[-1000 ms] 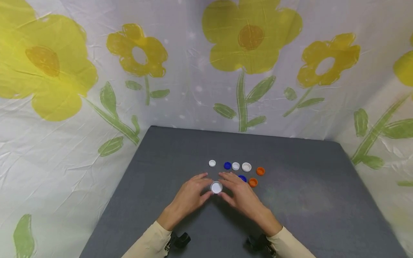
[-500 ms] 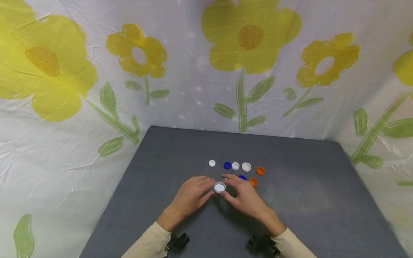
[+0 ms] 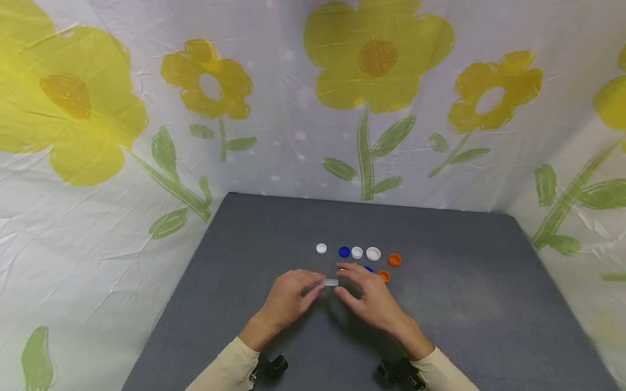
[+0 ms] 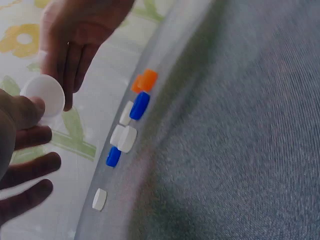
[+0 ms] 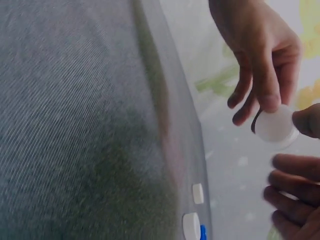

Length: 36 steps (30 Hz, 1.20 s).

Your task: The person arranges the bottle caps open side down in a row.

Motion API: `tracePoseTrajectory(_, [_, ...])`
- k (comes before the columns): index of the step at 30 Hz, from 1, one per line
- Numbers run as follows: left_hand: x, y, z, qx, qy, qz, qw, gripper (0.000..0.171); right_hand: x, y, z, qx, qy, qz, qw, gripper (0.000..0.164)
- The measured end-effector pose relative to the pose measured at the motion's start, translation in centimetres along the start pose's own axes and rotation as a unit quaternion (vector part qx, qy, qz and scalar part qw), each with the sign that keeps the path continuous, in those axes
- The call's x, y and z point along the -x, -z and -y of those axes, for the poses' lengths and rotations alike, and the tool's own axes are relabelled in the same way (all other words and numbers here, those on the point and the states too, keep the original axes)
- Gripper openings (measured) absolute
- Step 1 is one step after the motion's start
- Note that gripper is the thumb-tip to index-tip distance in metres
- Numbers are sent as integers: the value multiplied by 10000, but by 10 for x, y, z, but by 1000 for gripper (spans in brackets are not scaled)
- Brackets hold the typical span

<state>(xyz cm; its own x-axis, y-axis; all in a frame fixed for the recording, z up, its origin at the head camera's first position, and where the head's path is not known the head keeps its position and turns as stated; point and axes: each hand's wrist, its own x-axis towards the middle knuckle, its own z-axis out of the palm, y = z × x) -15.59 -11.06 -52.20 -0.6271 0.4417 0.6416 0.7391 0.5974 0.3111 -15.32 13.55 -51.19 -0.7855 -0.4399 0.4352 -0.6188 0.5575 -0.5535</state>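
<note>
Above the dark grey table (image 3: 455,304), a small round white lid with a clear-looking rim (image 3: 330,283) is held up between the two hands, seen edge-on in the head view. My left hand (image 3: 292,296) pinches it, thumb on one face, as the left wrist view shows. My right hand (image 3: 371,296) is close on the other side, fingers spread and loosely bent; its thumb reaches the lid's edge in the right wrist view, without a clear grip. Both wrist views show the lid as a plain white disc (image 4: 47,95).
Behind the hands lie several bottle caps: a white cap (image 3: 321,248), a blue cap (image 3: 344,251), a larger white cap (image 3: 373,254) and two orange caps (image 3: 394,259). The right hand partly hides another blue cap (image 3: 368,269). A flowered curtain (image 3: 288,136) hangs behind the table.
The lid has turned from face-up to edge-on, after shifting slightly right. The left fingers have closed in on it. My right hand moved slightly right. The caps on the table stay put.
</note>
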Motion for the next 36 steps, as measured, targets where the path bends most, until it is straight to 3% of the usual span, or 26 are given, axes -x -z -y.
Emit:
tracePoseTrajectory(3, [0,0,0,553,649,130,9963,18,1,0,-3,162,434,-346,9983,45])
tracePoseTrajectory(5, [-1,2,-1,1027,1075,276,9885,15,2,0,-4,132,687,-482,9964,53])
tracePoseTrajectory(9, [-5,6,-3,1859,2001,631,9599,13,2,-2,-5,-1,1169,-635,9911,62])
tracePoseTrajectory(12, [-7,9,-4,2180,2507,894,9390,13,1,-4,-6,26,1476,-741,9863,67])
tracePoseTrajectory(15, [-9,10,-4,2451,2736,1127,9232,14,1,-6,-6,93,1662,-819,9826,68])
tracePoseTrajectory(20, [-10,11,-5,2731,2803,1441,9089,16,2,-7,-6,267,1791,-796,9802,64])
tracePoseTrajectory(22, [-9,12,-5,2687,2740,1490,9113,17,3,-7,-6,301,1784,-775,9804,62])
tracePoseTrajectory(24, [-10,13,-5,2523,2546,1479,9218,20,4,-8,-6,295,1720,-772,9816,60])
tracePoseTrajectory(28, [-12,18,-5,1841,1794,1376,9566,31,7,-8,-6,99,1385,-770,9873,55])
tracePoseTrajectory(31, [-15,22,-4,1374,1114,1352,9749,38,9,-7,-4,-80,1055,-745,9916,51])
tracePoseTrajectory(36, [-17,26,-6,884,510,1355,9855,36,9,-6,2,-204,659,-554,9961,47])
